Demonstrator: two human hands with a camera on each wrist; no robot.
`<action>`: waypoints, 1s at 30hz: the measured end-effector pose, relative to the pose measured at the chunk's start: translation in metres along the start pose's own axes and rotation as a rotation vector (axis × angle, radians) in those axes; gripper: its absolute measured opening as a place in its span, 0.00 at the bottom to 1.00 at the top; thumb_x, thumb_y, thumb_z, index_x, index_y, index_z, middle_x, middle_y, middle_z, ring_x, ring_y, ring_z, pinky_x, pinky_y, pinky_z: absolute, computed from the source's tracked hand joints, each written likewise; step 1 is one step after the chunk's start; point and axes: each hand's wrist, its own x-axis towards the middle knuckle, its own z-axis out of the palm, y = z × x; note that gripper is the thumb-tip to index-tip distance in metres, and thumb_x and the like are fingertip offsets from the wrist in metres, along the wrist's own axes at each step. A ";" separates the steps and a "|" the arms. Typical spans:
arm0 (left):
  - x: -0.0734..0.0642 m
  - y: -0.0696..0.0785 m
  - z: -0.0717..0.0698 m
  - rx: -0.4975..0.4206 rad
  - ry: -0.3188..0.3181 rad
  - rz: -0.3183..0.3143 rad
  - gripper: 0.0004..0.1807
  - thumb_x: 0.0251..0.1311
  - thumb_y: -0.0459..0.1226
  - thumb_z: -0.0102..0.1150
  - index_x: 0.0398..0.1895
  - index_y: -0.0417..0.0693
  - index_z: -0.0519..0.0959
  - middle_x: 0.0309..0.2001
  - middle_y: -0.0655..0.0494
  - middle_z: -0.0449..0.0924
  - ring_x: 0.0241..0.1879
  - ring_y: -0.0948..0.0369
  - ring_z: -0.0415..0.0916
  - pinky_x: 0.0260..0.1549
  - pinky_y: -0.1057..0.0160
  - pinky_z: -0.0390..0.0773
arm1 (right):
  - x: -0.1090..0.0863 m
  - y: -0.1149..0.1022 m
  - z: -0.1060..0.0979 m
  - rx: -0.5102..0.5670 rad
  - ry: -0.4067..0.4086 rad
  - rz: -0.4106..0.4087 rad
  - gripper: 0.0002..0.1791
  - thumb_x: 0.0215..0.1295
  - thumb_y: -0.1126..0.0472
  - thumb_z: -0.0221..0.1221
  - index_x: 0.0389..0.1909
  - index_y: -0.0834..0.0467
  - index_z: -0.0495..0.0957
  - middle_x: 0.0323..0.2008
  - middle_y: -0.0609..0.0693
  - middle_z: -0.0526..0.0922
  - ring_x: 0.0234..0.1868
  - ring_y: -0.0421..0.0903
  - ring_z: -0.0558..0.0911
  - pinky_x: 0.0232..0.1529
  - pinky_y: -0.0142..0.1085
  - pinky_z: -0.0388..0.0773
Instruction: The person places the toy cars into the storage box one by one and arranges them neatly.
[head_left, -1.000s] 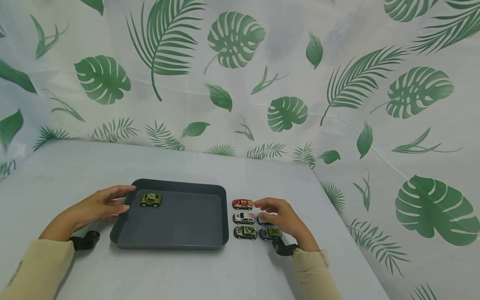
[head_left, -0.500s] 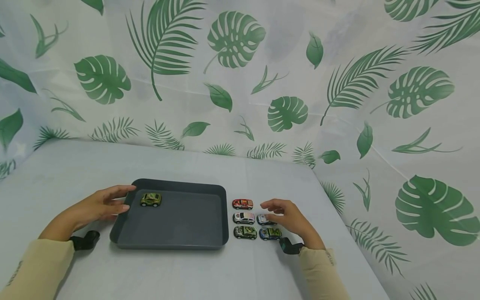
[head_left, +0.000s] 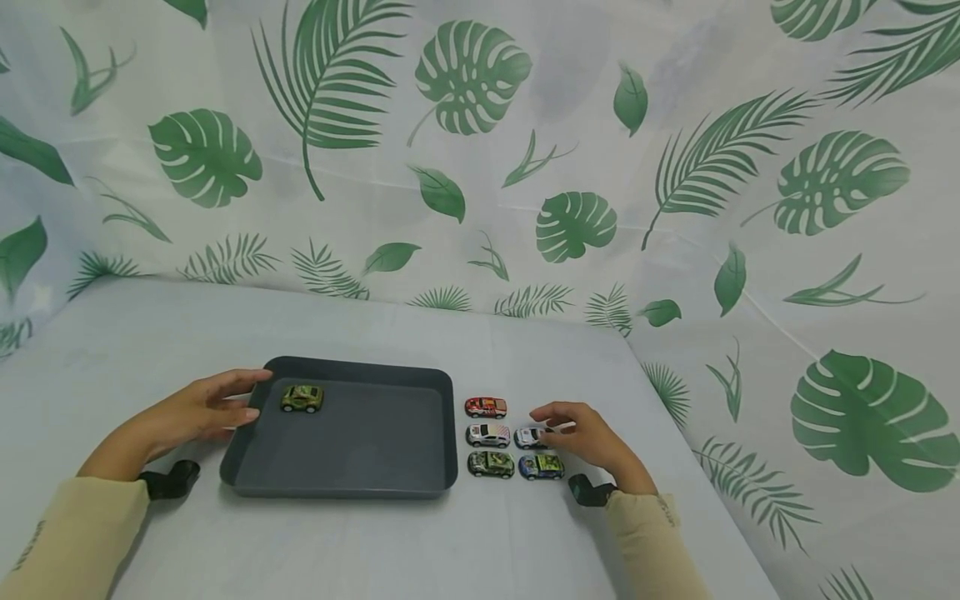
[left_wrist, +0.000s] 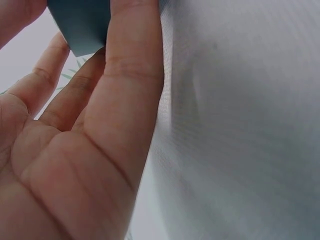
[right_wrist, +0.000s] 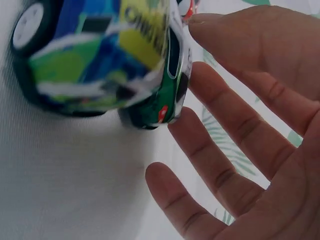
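Note:
My left hand rests against the left side of a dark grey tray, its fingertips and thumb touching the rim near the far left corner. A green camouflage toy car stands inside the tray, towards that corner. To the right, my right hand hovers with relaxed fingers and nothing held. Closest to it are a white toy car, partly covered by its fingers, and a blue-and-green toy car. In the right wrist view the blue-and-green car fills the upper left, apart from the fingers.
Left of these two cars stand a red toy car, a silver-white toy car and a dark green camouflage toy car, lined up by the tray's right side. A leaf-patterned cloth hangs behind the white-covered table.
My right hand has moved right, away from the red car, uncovering more of the white and blue-and-green cars. The left hand and the tray have stayed in place.

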 end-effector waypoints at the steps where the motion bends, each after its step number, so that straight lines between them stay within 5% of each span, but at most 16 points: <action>1: 0.000 0.000 0.000 0.002 0.000 0.002 0.46 0.80 0.43 0.63 0.86 0.33 0.49 0.83 0.21 0.40 0.78 0.21 0.49 0.64 0.31 0.76 | 0.000 0.002 -0.001 -0.005 -0.005 0.001 0.17 0.70 0.70 0.68 0.58 0.70 0.84 0.56 0.66 0.86 0.57 0.65 0.84 0.61 0.61 0.81; 14: 0.000 0.001 0.000 0.003 0.000 0.000 0.46 0.79 0.42 0.63 0.86 0.33 0.48 0.83 0.21 0.39 0.78 0.21 0.48 0.64 0.31 0.76 | 0.003 0.007 -0.002 -0.009 -0.017 0.090 0.19 0.63 0.73 0.73 0.55 0.69 0.86 0.52 0.61 0.89 0.52 0.57 0.87 0.57 0.58 0.84; 30: 0.000 0.000 0.000 -0.008 -0.007 0.000 0.46 0.79 0.42 0.63 0.86 0.33 0.48 0.83 0.21 0.38 0.78 0.21 0.48 0.64 0.31 0.76 | 0.007 0.014 0.002 -0.074 -0.022 0.076 0.16 0.62 0.70 0.74 0.51 0.66 0.89 0.48 0.56 0.89 0.49 0.50 0.85 0.56 0.54 0.84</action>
